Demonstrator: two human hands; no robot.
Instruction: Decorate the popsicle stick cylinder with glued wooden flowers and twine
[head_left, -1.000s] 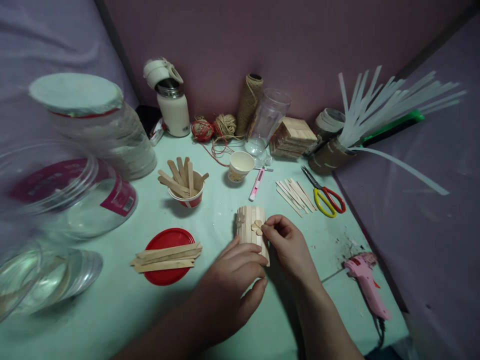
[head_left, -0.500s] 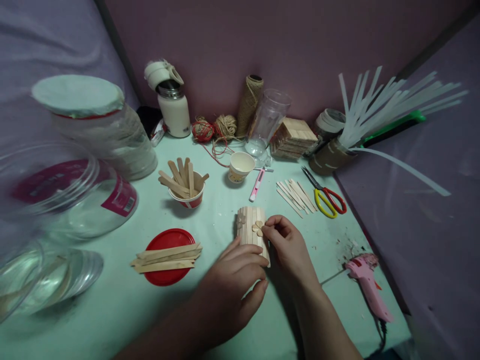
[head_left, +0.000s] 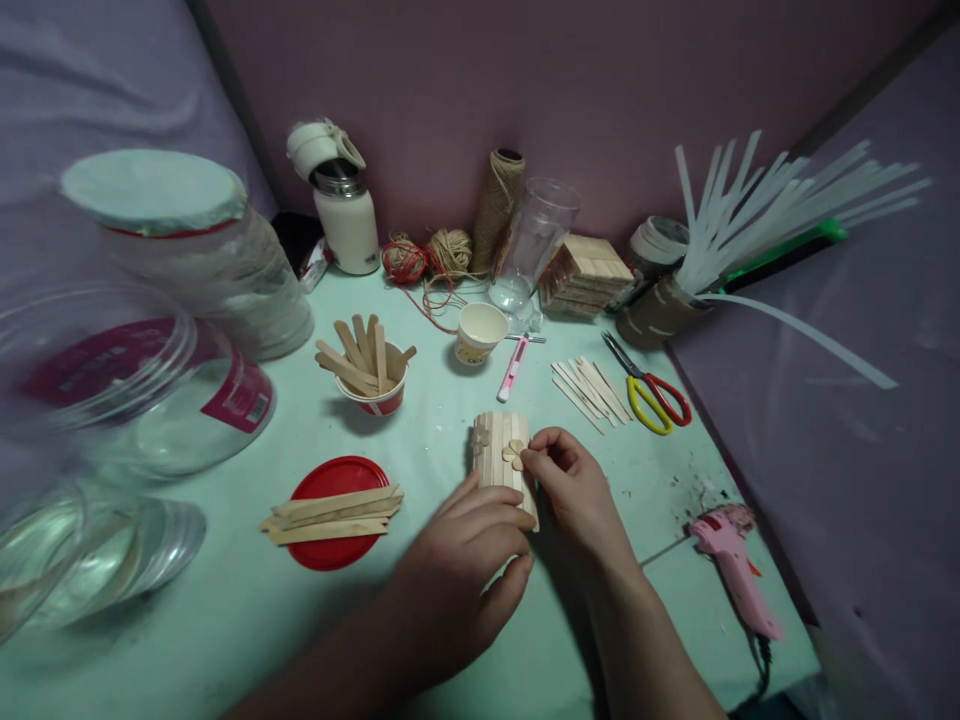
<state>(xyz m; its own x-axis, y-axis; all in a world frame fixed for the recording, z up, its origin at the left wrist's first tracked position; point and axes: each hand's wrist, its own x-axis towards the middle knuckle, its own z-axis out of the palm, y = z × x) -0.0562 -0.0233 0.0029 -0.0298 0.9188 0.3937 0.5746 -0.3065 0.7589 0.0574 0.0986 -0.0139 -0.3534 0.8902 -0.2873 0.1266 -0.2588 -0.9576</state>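
A small cylinder of pale craft sticks (head_left: 492, 470) lies on its side on the table in front of me. My left hand (head_left: 465, 565) is laid over its near part, fingers across the sticks, holding it steady. A wooden flower (head_left: 512, 454) made of rounded petals sits on the right part of the cylinder. The thumb and index finger of my right hand (head_left: 574, 485) pinch this flower's right-hand petal against the sticks. Another wooden flower (head_left: 481, 438) shows at the cylinder's left side. The underside and near end of the cylinder are hidden by my left hand.
A pink glue gun (head_left: 735, 570) lies at right, near scissors (head_left: 649, 390) and thin sticks (head_left: 589, 393). Beyond the cylinder are a pink cutter (head_left: 514, 370) and a paper cup (head_left: 480, 335). Leftward stand a cup of craft sticks (head_left: 379, 400), a red lid (head_left: 337, 556) with sticks, and large jars (head_left: 217, 290).
Almost nothing differs. The whole view has shifted very slightly; both hands keep their places on the cylinder and the flower.
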